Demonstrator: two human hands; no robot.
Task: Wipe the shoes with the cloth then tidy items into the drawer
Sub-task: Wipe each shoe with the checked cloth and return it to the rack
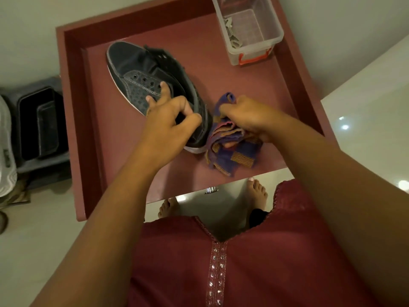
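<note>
A dark grey lace-up shoe [141,72] with a white sole lies on its side inside the open maroon drawer [73,107], toe pointing to the far left. My left hand [170,120] grips the shoe at its heel collar, thumb and fingers pinched on the rim. Right beside the heel, a crumpled checked cloth [230,151] in purple, blue and orange rests on the drawer floor. My right hand [247,116] presses down on the cloth's top and clutches its folds.
A clear plastic box [250,29] with an orange latch stands in the drawer's far right corner, some scraps inside. Left of the drawer, on the floor, sit a dark tray [37,122] and a white shoe [6,151]. My bare feet stand under the drawer's front edge.
</note>
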